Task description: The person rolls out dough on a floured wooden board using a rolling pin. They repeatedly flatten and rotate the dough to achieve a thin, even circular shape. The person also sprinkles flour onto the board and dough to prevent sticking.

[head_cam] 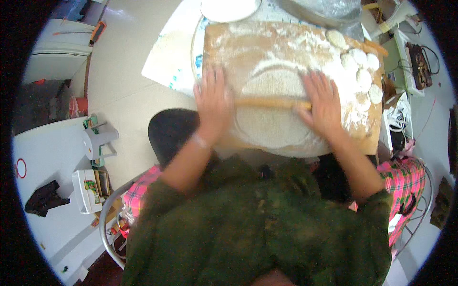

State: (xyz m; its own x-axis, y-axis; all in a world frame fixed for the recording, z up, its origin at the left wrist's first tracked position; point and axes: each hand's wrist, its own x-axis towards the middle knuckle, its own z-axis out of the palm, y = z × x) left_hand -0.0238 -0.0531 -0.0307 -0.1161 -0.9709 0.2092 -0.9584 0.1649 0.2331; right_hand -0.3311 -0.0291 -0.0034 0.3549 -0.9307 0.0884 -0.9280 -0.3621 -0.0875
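A wooden rolling pin (pixel 273 103) lies crosswise over a large, thin sheet of dough (pixel 273 127) on a floured wooden board (pixel 236 46). My left hand (pixel 213 103) rests flat on the pin's left end, palm down, fingers stretched away from me. On the right end lies my right hand (pixel 322 103), its fingers spread and its thumb beside the pin. Neither hand is curled around the pin. The dough's near edge hangs over the board's front edge. Several small rounds of dough (pixel 364 79) sit at the board's right side. Both hands are slightly blurred.
Beyond the board stand a white round dish (pixel 230 9) and a large metal basin (pixel 318 10) on a patterned white table (pixel 168 57). A dark round stool seat (pixel 173 132) is at the left. Another wooden stick (pixel 375 47) lies at the board's far right corner.
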